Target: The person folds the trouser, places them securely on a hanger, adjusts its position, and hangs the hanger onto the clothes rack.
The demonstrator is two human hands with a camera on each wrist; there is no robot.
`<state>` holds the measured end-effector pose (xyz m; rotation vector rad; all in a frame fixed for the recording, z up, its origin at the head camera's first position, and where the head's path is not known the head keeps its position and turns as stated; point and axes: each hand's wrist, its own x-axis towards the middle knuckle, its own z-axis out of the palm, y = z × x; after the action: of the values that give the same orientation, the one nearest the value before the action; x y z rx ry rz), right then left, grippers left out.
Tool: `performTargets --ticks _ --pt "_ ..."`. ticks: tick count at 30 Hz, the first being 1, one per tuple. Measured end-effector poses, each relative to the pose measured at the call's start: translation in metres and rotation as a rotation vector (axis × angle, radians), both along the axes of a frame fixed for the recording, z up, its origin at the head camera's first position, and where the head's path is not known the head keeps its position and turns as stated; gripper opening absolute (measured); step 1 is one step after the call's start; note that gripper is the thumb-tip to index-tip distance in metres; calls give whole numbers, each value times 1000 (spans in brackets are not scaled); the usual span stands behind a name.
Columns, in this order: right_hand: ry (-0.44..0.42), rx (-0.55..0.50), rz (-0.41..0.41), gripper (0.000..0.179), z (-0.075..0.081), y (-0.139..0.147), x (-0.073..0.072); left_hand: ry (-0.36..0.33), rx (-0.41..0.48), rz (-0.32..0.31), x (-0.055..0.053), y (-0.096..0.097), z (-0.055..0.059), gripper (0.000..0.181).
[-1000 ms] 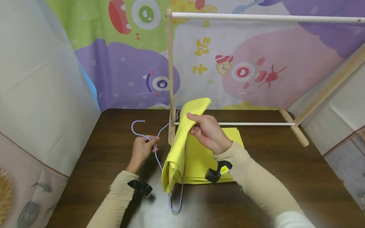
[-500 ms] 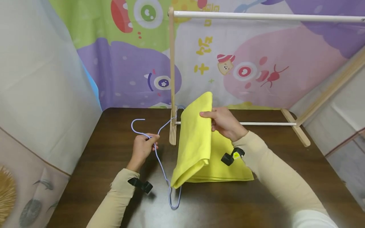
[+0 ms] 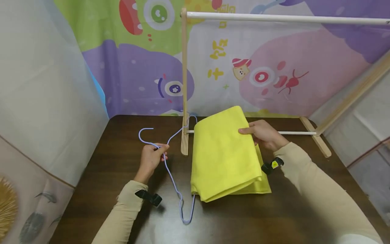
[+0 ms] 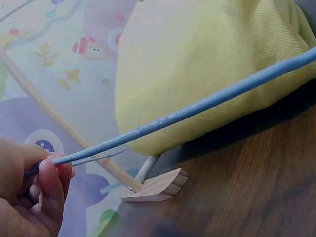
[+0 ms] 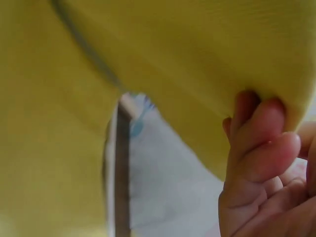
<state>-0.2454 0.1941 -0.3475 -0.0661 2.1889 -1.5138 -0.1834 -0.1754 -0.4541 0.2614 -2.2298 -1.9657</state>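
A light purple wire hanger [image 3: 173,181] is pinched near the base of its hook by my left hand [image 3: 152,159]. Over the hanger's bottom bar lies a folded yellow cloth [image 3: 223,152], its near flap spread to the right. My right hand [image 3: 265,134] pinches the flap's right edge, thumb in front and fingers behind. In the left wrist view the hanger wire [image 4: 197,108] runs from the fingers past the yellow cloth [image 4: 197,64]. The right wrist view shows my right hand [image 5: 266,173] under the cloth [image 5: 197,59], with the hanger bar [image 5: 86,44] between the layers.
A rack with wooden legs [image 3: 184,81] and a white top rail [image 3: 274,17] stands at the back of the dark wooden table [image 3: 115,142]. Its lower white rail [image 3: 295,133] runs behind the cloth. A printed cartoon curtain [image 3: 137,74] hangs behind.
My right hand has moved right, drawing the cloth's upper flap across and down so it opens wide. The left hand and the hanger have hardly shifted.
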Motion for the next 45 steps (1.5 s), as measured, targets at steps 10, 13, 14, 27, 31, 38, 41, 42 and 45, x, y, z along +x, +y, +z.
performTargets --ticks 10,13,14,27,31,38,41,42,45 --pt "-50 48 10 49 -37 36 0 -16 25 -3 2 -2 -2 21" --pt "-48 58 1 48 -49 43 0 -17 32 -3 2 -1 -1 21" --pt "-44 68 -2 47 -53 44 1 -15 33 -3 2 -1 -1 21" --pt "-21 231 28 28 -104 54 1 -41 73 6 -1 1 -3 22" --pt "-32 273 38 35 -112 52 2 -78 118 11 -3 4 -3 21" --pt "-31 322 62 33 -115 55 3 -86 210 50 -4 11 -3 15" --pt "-26 320 76 31 -116 55 3 -77 243 82 -5 15 -5 14" --pt "-20 319 78 31 -116 55 3 -70 256 95 -6 16 -6 13" --pt "3 318 89 31 -115 53 3 -43 287 128 -8 19 -6 12"
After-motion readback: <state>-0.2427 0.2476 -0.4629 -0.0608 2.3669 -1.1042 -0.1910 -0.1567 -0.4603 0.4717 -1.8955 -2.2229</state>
